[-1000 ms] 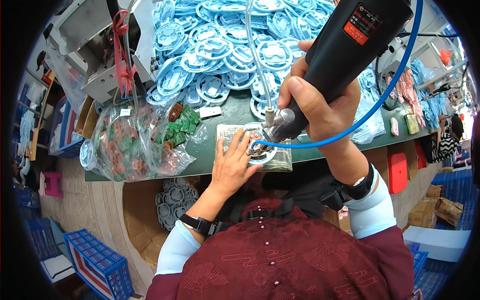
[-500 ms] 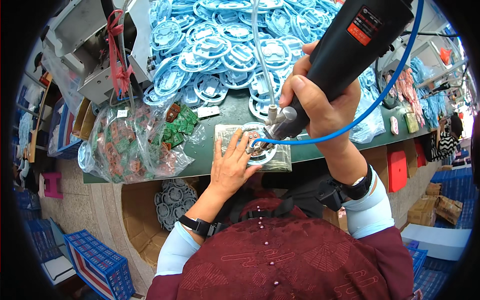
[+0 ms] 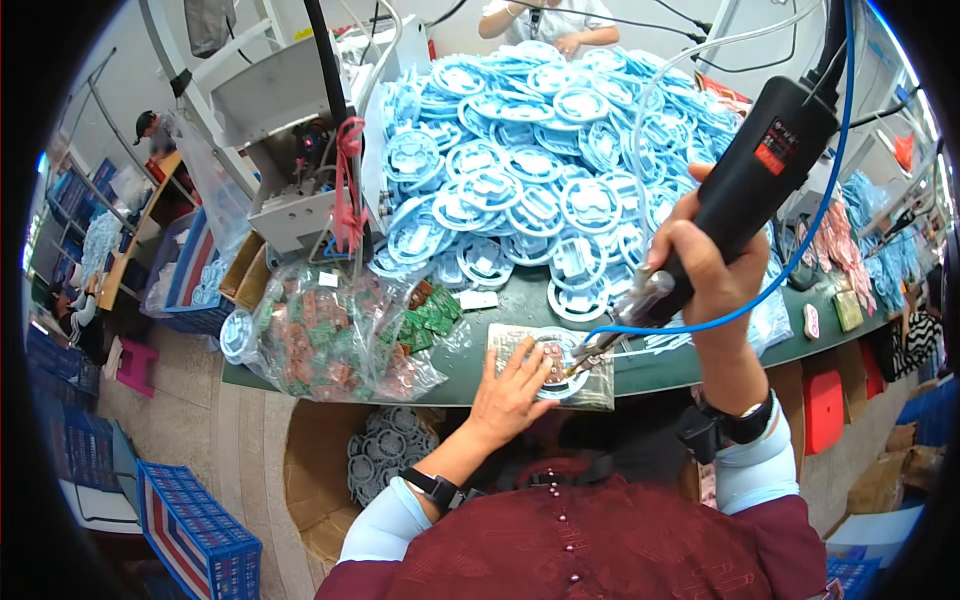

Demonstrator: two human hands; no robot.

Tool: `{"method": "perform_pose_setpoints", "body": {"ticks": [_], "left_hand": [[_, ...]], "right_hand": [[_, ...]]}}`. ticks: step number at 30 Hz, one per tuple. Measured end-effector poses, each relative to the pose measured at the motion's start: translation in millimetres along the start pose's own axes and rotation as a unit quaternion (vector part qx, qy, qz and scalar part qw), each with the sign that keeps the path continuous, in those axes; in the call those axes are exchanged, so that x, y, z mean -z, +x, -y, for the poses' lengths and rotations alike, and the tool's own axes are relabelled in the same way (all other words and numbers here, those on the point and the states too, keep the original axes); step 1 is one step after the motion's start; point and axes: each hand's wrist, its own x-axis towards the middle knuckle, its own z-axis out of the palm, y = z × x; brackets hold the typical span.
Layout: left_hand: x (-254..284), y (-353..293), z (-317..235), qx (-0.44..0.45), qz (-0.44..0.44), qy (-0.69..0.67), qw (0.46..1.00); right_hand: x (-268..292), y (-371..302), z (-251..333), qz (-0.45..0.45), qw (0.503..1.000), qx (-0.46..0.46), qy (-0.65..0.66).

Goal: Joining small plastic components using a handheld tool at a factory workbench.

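Observation:
My right hand is wrapped around a black electric screwdriver, tilted with its metal nose down toward my left. A blue hose curves from its upper end to near its tip. The tip meets a small brown circuit board lying in a round light-blue plastic part; whether it sits on a screw is too small to tell. My left hand lies with fingers stretched out, fingertips on the left edge of the part and board. Beneath them is a flat wrapped block on the green table.
A big heap of light-blue plastic parts covers the table's far side. Left of my work lie a clear bag of circuit boards, loose green boards and a grey machine. Across the heap sits another person. Below, a carton holds grey parts.
My view has shifted, so the table appears lower and farther right, and the person across has come into view. The screwdriver's tip stays at the board; my left hand keeps its place beside it.

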Motion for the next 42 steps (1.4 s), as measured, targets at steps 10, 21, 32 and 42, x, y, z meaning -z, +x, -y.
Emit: {"method": "perform_pose_setpoints", "body": {"ticks": [10, 21, 32, 42], "left_hand": [[1.2, 6.4, 5.8, 0.015, -0.014, -0.087, 0.996], [42.3, 103.8, 110.2, 0.027, -0.185, 0.072, 0.98], [90.5, 133.7, 135.0, 0.171, -0.275, -0.015, 0.946], [68.7, 77.9, 41.0, 0.291, 0.038, -0.606, 0.74]], "right_hand": [[48.8, 10.9, -62.1, -0.043, 0.991, -0.029, -0.127], [83.1, -20.9, -66.9, -0.006, 0.897, 0.062, -0.438], [66.1, -87.1, -79.2, 0.142, 0.905, 0.129, -0.379], [6.5, -71.2, -84.6, 0.426, 0.793, 0.039, -0.435]]}}
